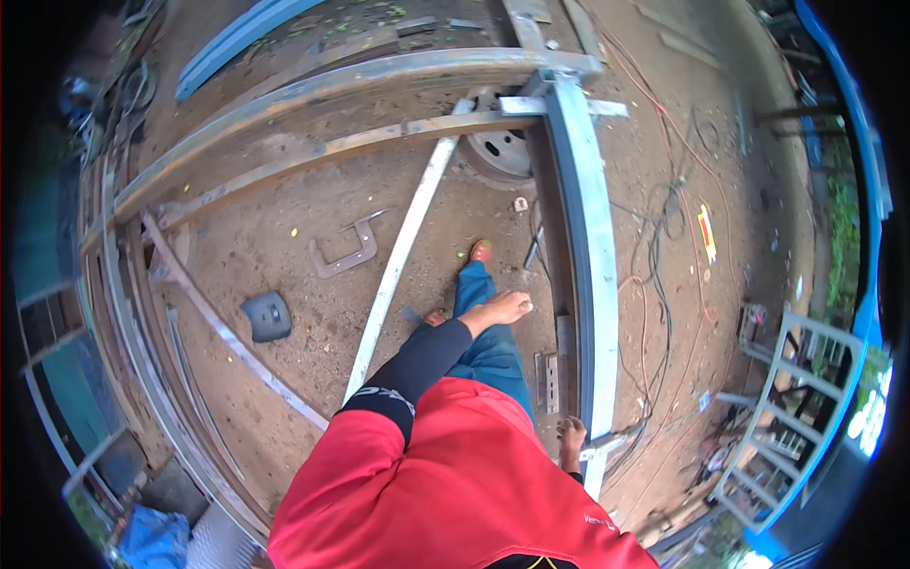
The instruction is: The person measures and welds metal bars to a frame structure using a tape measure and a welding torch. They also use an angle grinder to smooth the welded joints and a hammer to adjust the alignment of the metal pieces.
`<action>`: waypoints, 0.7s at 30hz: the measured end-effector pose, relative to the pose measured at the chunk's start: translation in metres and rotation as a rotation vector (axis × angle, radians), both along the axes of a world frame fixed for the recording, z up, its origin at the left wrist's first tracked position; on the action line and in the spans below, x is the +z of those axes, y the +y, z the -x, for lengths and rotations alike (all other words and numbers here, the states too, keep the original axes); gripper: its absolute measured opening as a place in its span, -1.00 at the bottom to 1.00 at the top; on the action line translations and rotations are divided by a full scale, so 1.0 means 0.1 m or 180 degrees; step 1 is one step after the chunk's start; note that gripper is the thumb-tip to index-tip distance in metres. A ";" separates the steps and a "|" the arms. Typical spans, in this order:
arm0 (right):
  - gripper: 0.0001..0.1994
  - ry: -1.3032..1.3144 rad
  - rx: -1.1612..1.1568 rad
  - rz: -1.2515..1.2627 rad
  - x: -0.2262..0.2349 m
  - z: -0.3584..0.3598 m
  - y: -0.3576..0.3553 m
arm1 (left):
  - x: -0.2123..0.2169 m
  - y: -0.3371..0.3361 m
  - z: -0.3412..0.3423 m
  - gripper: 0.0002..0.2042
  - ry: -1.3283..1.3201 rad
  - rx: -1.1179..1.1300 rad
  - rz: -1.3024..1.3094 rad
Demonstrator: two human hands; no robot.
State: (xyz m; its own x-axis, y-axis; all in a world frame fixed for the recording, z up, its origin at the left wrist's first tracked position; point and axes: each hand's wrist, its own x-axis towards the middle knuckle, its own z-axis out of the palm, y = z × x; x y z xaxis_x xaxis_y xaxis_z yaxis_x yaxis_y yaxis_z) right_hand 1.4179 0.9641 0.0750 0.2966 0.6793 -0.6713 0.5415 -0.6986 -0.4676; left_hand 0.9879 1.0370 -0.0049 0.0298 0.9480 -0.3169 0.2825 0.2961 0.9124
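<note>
Red shirt (464,455): nearest to the camera.
Steel beam (592,266): to the right of the left hand (509,307); its long axis runs forward from the person.
Nearer hand: right hand (572,434), at the beam's left edge; its grip I cannot tell.
Left hand: apart, curled, above the blue trousers (495,358); contents hidden.

From my end I see a red shirt (455,455), a black sleeve (419,365) (white marks on its cuff) and teal-blue trousers (498,365). The long beam (590,247) reads pale blue-grey, brown-sided; I make out black cables (670,313) and a yellow-and-red packet (707,234) on brown ground (270,185).
</note>
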 end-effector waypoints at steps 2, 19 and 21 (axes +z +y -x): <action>-0.59 -0.0004 -0.0038 0.0713 -0.04 -0.20 -0.78 | -0.24 -0.38 -0.18 -0.66 0.0049 0.0307 -0.0146; -0.59 0.0305 -0.0760 -0.0667 0.26 -0.41 -2.98 | -1.14 -1.35 -1.44 -0.81 0.0649 -0.1841 0.1451; -0.60 0.0432 -0.1129 -0.0868 0.36 -0.43 -3.13 | -1.00 -0.93 -1.56 -0.81 0.0968 -0.2014 0.1196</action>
